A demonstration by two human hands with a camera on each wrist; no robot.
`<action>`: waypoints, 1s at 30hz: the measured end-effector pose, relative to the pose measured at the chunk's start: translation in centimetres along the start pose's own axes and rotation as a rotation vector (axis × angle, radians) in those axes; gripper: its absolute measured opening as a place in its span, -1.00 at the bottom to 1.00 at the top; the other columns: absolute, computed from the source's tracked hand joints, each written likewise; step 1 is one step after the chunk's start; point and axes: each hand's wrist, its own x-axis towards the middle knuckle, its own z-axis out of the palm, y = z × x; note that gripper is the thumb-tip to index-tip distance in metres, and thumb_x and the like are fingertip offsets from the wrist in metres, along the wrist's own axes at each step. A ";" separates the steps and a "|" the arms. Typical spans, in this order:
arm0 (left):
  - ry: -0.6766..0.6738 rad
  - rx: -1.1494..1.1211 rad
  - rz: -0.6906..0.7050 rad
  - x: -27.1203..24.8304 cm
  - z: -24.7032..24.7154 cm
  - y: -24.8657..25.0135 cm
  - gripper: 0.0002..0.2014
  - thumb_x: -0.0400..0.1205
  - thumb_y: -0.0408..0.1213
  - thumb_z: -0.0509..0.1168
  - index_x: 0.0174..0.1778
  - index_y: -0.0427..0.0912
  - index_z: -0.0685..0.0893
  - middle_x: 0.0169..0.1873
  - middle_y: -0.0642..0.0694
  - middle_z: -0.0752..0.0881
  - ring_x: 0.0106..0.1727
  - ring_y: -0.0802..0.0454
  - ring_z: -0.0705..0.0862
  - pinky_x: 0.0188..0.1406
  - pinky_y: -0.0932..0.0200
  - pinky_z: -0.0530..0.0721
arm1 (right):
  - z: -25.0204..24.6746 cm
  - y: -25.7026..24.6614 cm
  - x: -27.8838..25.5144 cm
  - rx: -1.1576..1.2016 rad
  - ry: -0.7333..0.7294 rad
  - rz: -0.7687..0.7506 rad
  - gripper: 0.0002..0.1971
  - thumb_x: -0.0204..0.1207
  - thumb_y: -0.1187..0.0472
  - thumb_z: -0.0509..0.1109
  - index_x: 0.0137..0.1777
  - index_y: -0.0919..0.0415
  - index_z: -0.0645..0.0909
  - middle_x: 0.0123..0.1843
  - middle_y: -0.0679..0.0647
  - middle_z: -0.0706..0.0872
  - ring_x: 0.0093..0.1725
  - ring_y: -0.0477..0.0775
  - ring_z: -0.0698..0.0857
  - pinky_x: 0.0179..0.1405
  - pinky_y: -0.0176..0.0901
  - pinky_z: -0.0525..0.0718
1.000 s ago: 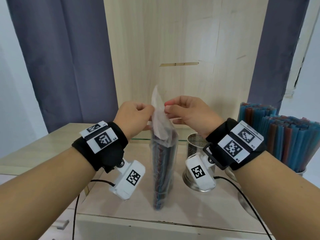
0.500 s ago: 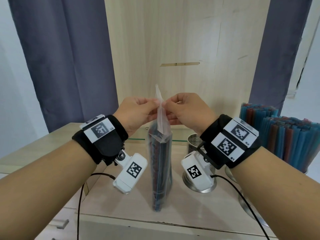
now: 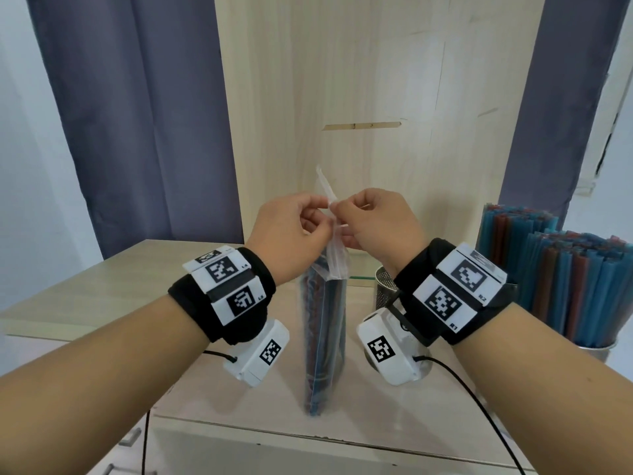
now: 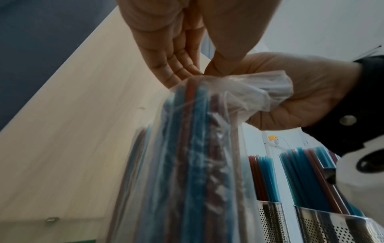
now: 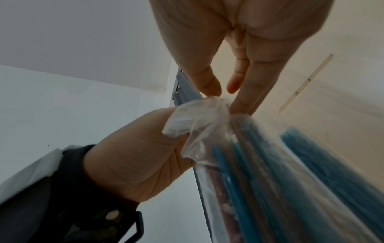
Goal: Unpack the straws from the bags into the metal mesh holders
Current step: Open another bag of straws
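A clear plastic bag [image 3: 323,337] packed with blue and red straws stands upright on the wooden table [image 3: 212,399], between my forearms. My left hand [image 3: 308,214] and right hand [image 3: 349,210] meet at its top and pinch the thin plastic flap from either side. In the left wrist view my left hand [image 4: 199,70] pinches the crumpled bag top [image 4: 259,92], with my right hand [image 4: 301,102] behind it. The right wrist view shows my right hand [image 5: 224,97] pinching the same plastic [image 5: 199,125]. An empty mesh holder [image 3: 385,286] stands just behind my right wrist.
Two mesh holders full of blue and red straws [image 3: 565,279] stand at the table's right edge, also seen as perforated metal cups [image 4: 324,226]. A pale wooden panel [image 3: 359,97] rises behind the table, with grey curtains [image 3: 137,114] on both sides.
The bag's top flap, wide and crumpled a second ago, now stands as a narrow strip between my fingertips. Both hands have re-pinched it closer together. The bag stays upright.
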 end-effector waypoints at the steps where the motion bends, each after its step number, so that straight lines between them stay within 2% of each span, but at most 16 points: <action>1: 0.006 0.021 0.021 -0.1 0.1 0.0 -0.80 0.60 -0.36 0.36 0.13 -0.13 0.71 -0.35 0.15 0.69 -0.35 0.38 0.62 -0.29 0.58 0.53 | 0.1 0.1 0.0 -0.022 0.026 -0.019 -0.85 0.52 0.18 0.50 -0.22 0.21 0.64 -0.34 0.11 0.80 -0.23 0.21 0.85 -0.06 0.16 0.84; 5: 0.032 0.090 0.076 -0.3 0.5 0.0 -0.75 0.62 -0.36 0.33 0.22 -0.18 0.70 -0.35 0.22 0.63 -0.32 0.42 0.61 -0.25 0.55 0.58 | 0.0 0.4 -0.1 -0.118 0.039 -0.056 -0.84 0.51 0.19 0.48 -0.29 0.19 0.71 -0.43 0.05 0.79 -0.22 0.16 0.84 0.00 0.21 0.82; 9: 0.035 0.168 0.135 -0.5 0.9 -0.2 -0.71 0.65 -0.32 0.30 0.29 -0.20 0.67 -0.29 0.20 0.63 -0.26 0.25 0.65 -0.14 0.41 0.65 | -0.3 0.5 -0.1 -0.152 0.031 -0.058 -0.80 0.52 0.22 0.49 -0.34 0.20 0.75 -0.40 0.09 0.81 -0.27 0.12 0.84 -0.03 0.15 0.83; 11: 0.031 0.205 0.171 -0.6 1.2 -0.4 -0.71 0.65 -0.32 0.29 0.29 -0.20 0.67 -0.24 0.11 0.67 -0.20 0.15 0.67 -0.07 0.26 0.67 | -0.3 0.5 0.0 -0.212 0.020 -0.081 -0.80 0.52 0.20 0.49 -0.33 0.22 0.79 -0.37 0.12 0.81 -0.25 0.14 0.83 -0.04 0.12 0.83; 13: 0.029 0.210 0.184 -0.7 1.4 -0.5 -0.70 0.64 -0.34 0.29 0.30 -0.23 0.67 -0.20 0.06 0.68 -0.17 0.09 0.68 -0.02 0.16 0.67 | -0.4 0.5 0.0 -0.273 0.016 -0.095 -0.80 0.50 0.21 0.48 -0.32 0.23 0.79 -0.33 0.17 0.82 -0.24 0.15 0.81 -0.10 0.02 0.82; 17: 0.022 0.194 0.176 -0.8 1.6 -0.5 -0.67 0.63 -0.37 0.29 0.32 -0.25 0.65 -0.22 0.13 0.63 -0.19 0.11 0.67 -0.01 0.18 0.67 | -0.6 0.5 0.1 -0.319 0.042 -0.110 -0.84 0.46 0.25 0.46 -0.34 0.23 0.75 -0.33 0.14 0.80 -0.25 0.11 0.77 -0.25 -0.17 0.71; 20: 0.019 0.158 0.126 -0.7 1.7 -0.6 -0.69 0.63 -0.35 0.29 0.30 -0.19 0.67 -0.31 0.19 0.61 -0.32 0.26 0.61 -0.08 0.31 0.65 | -0.5 0.6 0.1 -0.357 0.028 -0.130 -0.88 0.47 0.23 0.46 -0.28 0.21 0.71 -0.26 0.10 0.79 -0.21 0.06 0.76 -0.28 -0.24 0.66; 22: 0.012 0.091 0.055 -0.6 1.8 -0.5 -0.77 0.64 -0.32 0.26 0.20 -0.10 0.69 -0.35 0.18 0.64 -0.38 0.32 0.60 -0.22 0.46 0.59 | -0.4 0.8 0.2 -0.311 0.010 -0.113 -0.86 0.48 0.22 0.46 -0.30 0.18 0.66 -0.26 0.11 0.80 -0.16 0.11 0.80 -0.11 -0.06 0.78; 24: 0.018 -0.002 -0.030 -0.4 1.8 -0.5 -0.85 0.66 -0.30 0.24 0.01 0.01 0.68 -0.37 0.14 0.68 -0.43 0.32 0.59 -0.35 0.46 0.56 | -0.3 1.2 0.5 -0.229 -0.003 -0.075 -0.83 0.49 0.23 0.45 -0.32 0.21 0.64 -0.34 0.10 0.79 -0.18 0.15 0.82 -0.01 0.13 0.81; 25: 0.030 -0.050 -0.080 -0.3 1.8 -0.6 -0.83 0.66 -0.33 0.23 -0.04 0.02 0.68 -0.40 0.13 0.67 -0.49 0.31 0.57 -0.43 0.45 0.53 | -0.4 1.4 0.6 -0.170 -0.011 -0.045 -0.83 0.51 0.26 0.43 -0.31 0.25 0.63 -0.38 0.08 0.77 -0.23 0.12 0.81 -0.02 0.13 0.81; 28: 0.061 -0.167 -0.194 -0.1 1.5 -1.2 -0.75 0.63 -0.45 0.19 -0.07 -0.05 0.72 -0.43 0.11 0.66 -0.61 0.31 0.48 -0.53 0.41 0.48 | -0.6 1.8 0.5 0.070 -0.074 0.037 -0.82 0.59 0.38 0.35 -0.27 0.30 0.58 -0.32 0.15 0.75 -0.30 0.02 0.78 -0.19 -0.15 0.78; 30: 0.049 -0.181 -0.200 0.0 1.5 -1.1 -0.77 0.64 -0.43 0.22 -0.15 -0.01 0.70 -0.42 0.07 0.66 -0.56 0.27 0.48 -0.49 0.34 0.52 | -0.7 1.6 0.2 0.137 -0.097 0.049 -0.85 0.60 0.42 0.33 -0.22 0.32 0.58 -0.24 0.23 0.75 -0.30 0.01 0.78 -0.28 -0.27 0.76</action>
